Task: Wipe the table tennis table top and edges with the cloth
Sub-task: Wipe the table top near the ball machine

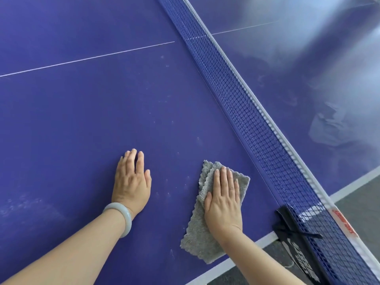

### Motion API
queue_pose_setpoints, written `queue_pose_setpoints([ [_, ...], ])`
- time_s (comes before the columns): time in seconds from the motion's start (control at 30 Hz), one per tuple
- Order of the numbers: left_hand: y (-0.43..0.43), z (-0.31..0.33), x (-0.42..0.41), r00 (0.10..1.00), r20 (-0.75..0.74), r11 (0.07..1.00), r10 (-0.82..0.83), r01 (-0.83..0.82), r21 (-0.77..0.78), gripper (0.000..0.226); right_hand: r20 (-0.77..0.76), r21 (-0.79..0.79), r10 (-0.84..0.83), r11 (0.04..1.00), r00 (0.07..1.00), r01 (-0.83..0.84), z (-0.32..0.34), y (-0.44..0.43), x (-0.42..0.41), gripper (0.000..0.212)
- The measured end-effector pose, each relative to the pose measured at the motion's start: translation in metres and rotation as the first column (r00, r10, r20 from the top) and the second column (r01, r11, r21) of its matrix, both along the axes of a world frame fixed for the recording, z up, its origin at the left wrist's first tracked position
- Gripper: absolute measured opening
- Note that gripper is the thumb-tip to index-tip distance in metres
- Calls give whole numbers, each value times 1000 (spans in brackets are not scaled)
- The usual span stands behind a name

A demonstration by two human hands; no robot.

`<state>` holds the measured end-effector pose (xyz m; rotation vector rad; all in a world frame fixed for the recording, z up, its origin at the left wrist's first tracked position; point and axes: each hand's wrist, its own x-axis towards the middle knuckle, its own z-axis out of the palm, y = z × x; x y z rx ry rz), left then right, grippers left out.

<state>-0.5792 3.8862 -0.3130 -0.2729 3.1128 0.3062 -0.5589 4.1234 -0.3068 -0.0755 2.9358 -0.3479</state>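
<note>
Right hand (223, 204) flat on cloth (197, 241), long axis toward net (257, 124).

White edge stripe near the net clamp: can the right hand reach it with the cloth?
Likely yes: the right hand presses the grey fluffy cloth flat, and only bare blue tabletop separates it from the white stripe.

Markings noted: two, neither legible.

Red capital lettering ran along the white top band (345, 224) of the net, near its end at the side edge of the table tennis table (82, 120). It lay inverted to the camera and was blurred, so no word could be read with confidence (the letters showed as shapes only). White stylised print with a logo stood on the black net clamp (296, 254) just below and was likewise unreadable.
</note>
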Motion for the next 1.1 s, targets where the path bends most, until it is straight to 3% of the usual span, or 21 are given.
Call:
queue_pose_setpoints([
  [0.13, 17, 18, -1, 999, 35, 999, 16, -18, 38, 47, -81, -199, -87, 978, 993, 69, 25, 20, -38, 33],
  [0.27, 64, 43, 17, 974, -118, 966, -192, 208, 151, 27, 52, -120, 31, 992, 998, -25, 36, 25, -71, 31],
  [0.33, 89, 45, 24, 960, 11, 943, -279, 272, 194, 38, 101, -111, 46, 993, 994, -35, 37, 25, -77, 23],
  [0.4, 105, 40, 29, 953, 171, 958, -251, 219, 187, 47, 112, -125, 36, 992, 993, -22, 39, 26, -78, 11],
  [0.53, 120, 36, 32, 959, 249, 925, -134, 31, 379, 31, 71, -290, -70, 953, 995, 88, 55, 32, -81, 10],
  [0.6, 117, 39, 31, 962, 244, 856, -123, -21, 516, 18, 84, -454, -161, 872, 983, 181, 71, 36, -84, 19],
  [0.7, 99, 55, 19, 968, 251, 657, -14, -180, 732, 20, 134, -662, -238, 701, 962, 266, 97, 36, -96, 20],
  [0.77, 80, 75, 1, 985, 155, 648, 70, -163, 744, 20, 172, -807, -260, 516, 950, 288, 114, 33, -103, 20],
  [0.83, 58, 104, -20, 999, 5, 710, 41, -32, 703, 17, 179, -909, -266, 325, 947, 263, 130, 32, -109, 18],
  [0.93, 29, 155, -45, 970, -72, 785, -233, 232, 575, 19, 158, -968, -264, 148, 951, 202, 153, 31, -115, 18],
  [1.0, 12, 184, -56, 915, -55, 828, -401, 387, 406, 22, 118, -986, -236, 84, 965, 141, 166, 32, -119, 16],
  [1.1, -13, 213, -57, 882, -94, 867, -462, 471, 164, 28, 18, -996, -169, 78, 985, 32, 184, 38, -119, 12],
])
